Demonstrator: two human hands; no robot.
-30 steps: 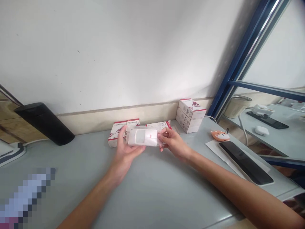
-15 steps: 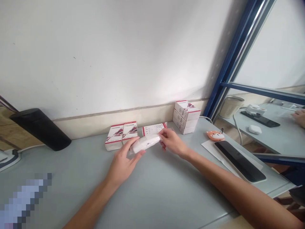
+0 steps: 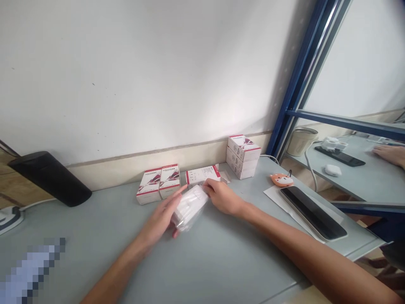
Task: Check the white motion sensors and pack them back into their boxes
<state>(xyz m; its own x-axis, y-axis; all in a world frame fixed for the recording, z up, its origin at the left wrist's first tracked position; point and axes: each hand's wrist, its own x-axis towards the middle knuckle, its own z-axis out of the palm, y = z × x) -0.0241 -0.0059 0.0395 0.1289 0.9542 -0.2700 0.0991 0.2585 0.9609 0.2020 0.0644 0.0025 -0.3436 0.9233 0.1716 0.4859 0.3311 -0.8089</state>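
Observation:
Between my hands is a white block-shaped item in a clear plastic bag (image 3: 190,205), tilted above the grey table. My left hand (image 3: 164,215) is closed along its left side, the thumb below it. The fingers of my right hand (image 3: 220,195) pinch its upper right end. Just behind it lies a white-and-red box (image 3: 202,174) on its side, with a flap standing out at its right end. Two more white-and-red boxes, one on the left (image 3: 148,185) and one beside it (image 3: 170,179), lie side by side to the left of that.
A stack of similar boxes (image 3: 243,156) stands against the wall at right. Nearby are an orange animal-faced case (image 3: 282,180) and a phone (image 3: 313,212) on white paper. A black cylinder (image 3: 52,177) lies at left. Behind the blue frame, another person's hand (image 3: 390,154) rests on a table.
The bagged white item has turned from nearly level to steeply slanted, its near end lower. My left hand has shifted down along its side. The view has moved slightly.

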